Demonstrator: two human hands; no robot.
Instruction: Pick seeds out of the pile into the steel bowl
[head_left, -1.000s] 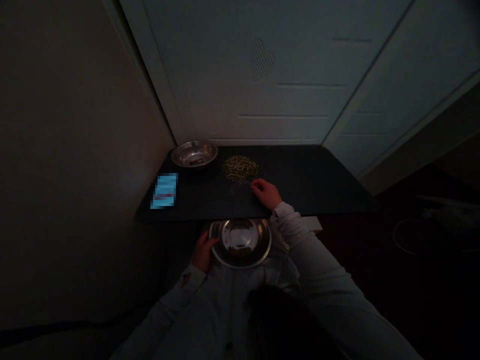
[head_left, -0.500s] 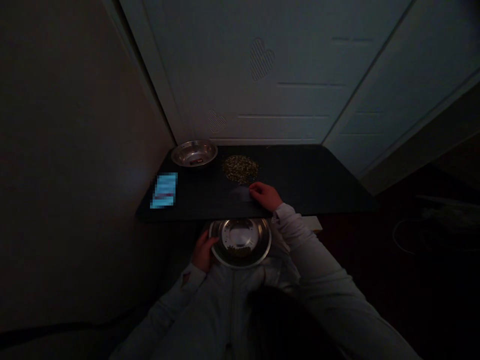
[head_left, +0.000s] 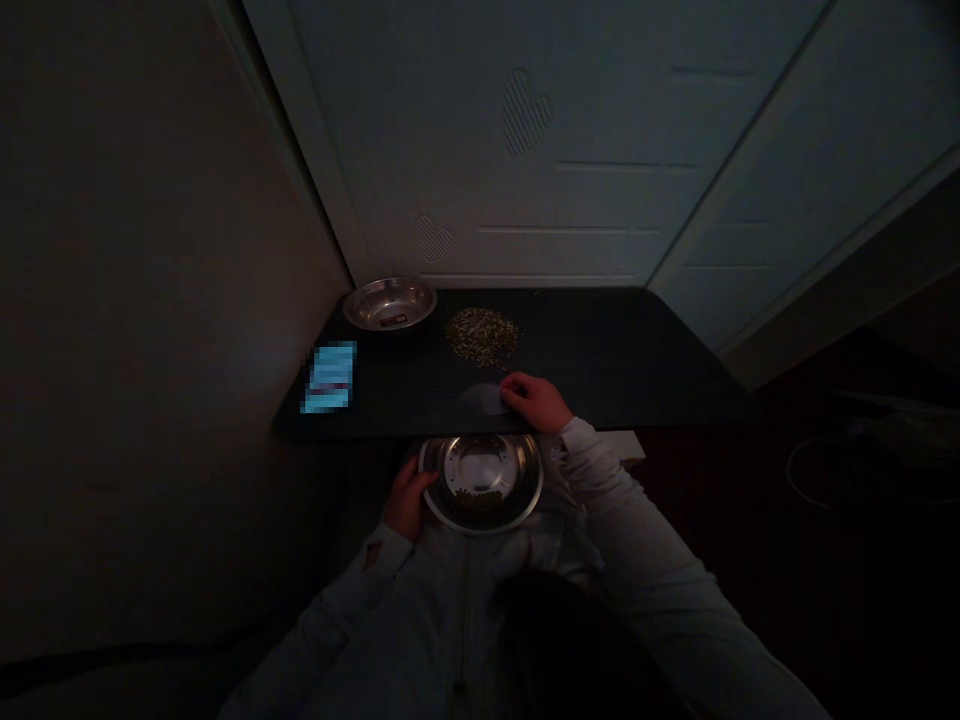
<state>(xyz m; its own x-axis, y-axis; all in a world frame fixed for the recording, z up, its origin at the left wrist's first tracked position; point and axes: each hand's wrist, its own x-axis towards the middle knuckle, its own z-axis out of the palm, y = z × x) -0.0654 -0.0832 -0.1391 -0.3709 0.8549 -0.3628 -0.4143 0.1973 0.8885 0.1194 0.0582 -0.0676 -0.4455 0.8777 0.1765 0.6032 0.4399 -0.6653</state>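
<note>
My left hand point(head_left: 409, 500) grips the left rim of a shiny metal bowl point(head_left: 534, 495), thumb over the edge. Some small greenish seeds or beans point(head_left: 480, 499) lie inside that bowl, in the part closest to me. Just above the table's front edge, my right hand point(head_left: 536, 400) pinches a thin, translucent flat piece point(head_left: 482, 400) with a rounded outline, too dim to name. Beyond my right fingers, a pile of mixed pale and greenish seeds or beans point(head_left: 481, 334) is spread on the dark table point(head_left: 607, 350).
A second metal bowl point(head_left: 390, 305) with a label inside stands at the table's back left. In front of it lies a phone-like object with a blurred blue screen point(head_left: 330, 378). Behind rises a white panel point(head_left: 600, 130) with heart patterns; a wall point(head_left: 150, 300) borders the left.
My right hand has shifted slightly right and down, and the translucent piece shows larger and more face-on. My left hand and the bowl have hardly moved.
</note>
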